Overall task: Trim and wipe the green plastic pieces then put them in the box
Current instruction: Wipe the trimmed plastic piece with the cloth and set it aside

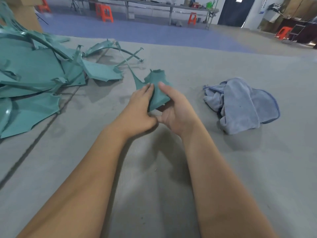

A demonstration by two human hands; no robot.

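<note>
Green plastic fills our two hands: one trimmed piece (pixel 157 86), lifted just above the grey mat (pixel 205 169), with a thin strip trailing up to the left. Our left hand (pixel 139 109) holds it with fingers laid on its top face, while our right hand (pixel 173 109) curls round its lower right edge, thumb on top. To the left lies one heap of green plastic pieces (pixel 37 74), too overlapped to count. One crumpled blue cloth (pixel 240 103) sits near, to the right. We count four orange stools (pixel 104 12) behind.
</note>
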